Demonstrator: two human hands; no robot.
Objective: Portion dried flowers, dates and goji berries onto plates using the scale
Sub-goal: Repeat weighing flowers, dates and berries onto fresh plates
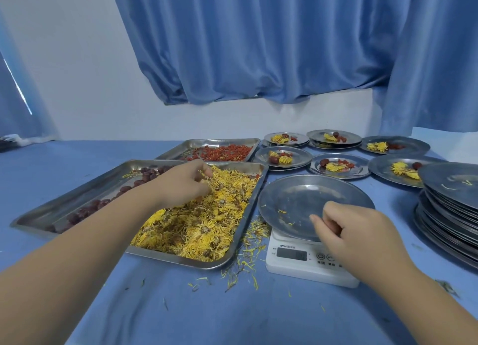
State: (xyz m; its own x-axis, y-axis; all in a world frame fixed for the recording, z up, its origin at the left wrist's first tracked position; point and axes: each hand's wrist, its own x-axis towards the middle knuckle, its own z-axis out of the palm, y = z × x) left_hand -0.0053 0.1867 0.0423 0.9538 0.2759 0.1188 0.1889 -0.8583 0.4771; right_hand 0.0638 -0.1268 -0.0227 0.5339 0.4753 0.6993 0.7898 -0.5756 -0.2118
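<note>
The left hand (185, 183) reaches into the near tray (181, 260), fingers curled round a tuft of the dried flowers (201, 223) that fill its right part; dates (88, 211) lie along its left side. The goji berries (222, 152) sit in a second tray behind. The right hand (354, 228) lies over the near rim of the plate (297, 197) on the scale (292, 266), fingers curled; whether it grips the rim cannot be told. Six filled plates (338, 165) stand beyond, with stacked plates (450, 215) at right.
</note>
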